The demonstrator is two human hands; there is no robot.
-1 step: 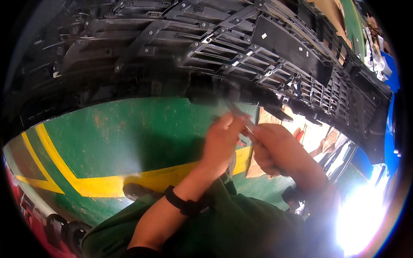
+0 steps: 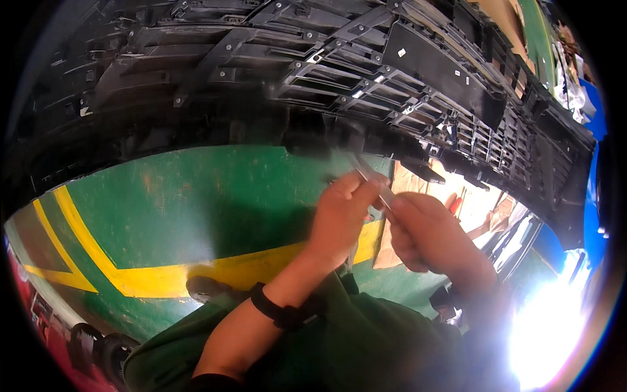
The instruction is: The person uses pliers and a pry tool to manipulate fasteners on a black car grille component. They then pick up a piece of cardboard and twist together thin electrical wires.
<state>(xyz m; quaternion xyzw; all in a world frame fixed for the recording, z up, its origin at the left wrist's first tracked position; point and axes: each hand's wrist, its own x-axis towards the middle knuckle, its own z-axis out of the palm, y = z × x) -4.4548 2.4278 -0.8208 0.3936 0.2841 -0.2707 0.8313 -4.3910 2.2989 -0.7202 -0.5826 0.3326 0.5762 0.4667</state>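
My left hand point(image 2: 336, 219) is closed on a thin, flat metal piece point(image 2: 385, 193), which slants from up-left to down-right just below the lower edge of a large black plastic grille-like panel point(image 2: 437, 72). My right hand point(image 2: 424, 228) is closed round the piece's lower end, with its fingers curled under. The piece's upper end is blurred near a dark part of the panel, and I cannot tell whether it touches. The panel has slats, braces and several round fasteners, and spans the upper part of the head view.
Below lies a green floor point(image 2: 157, 202) with yellow lines and my dark shoe point(image 2: 208, 287). Cardboard point(image 2: 408, 183) with a red-handled item point(image 2: 455, 204) is behind my right hand. Blue material point(image 2: 591, 104) stands at the right edge, black wheels point(image 2: 114, 356) at lower left. Bright glare fills the lower right.
Both hands have shifted slightly to the right with the metal piece, which shows more clearly between them. The black panel looks the same.
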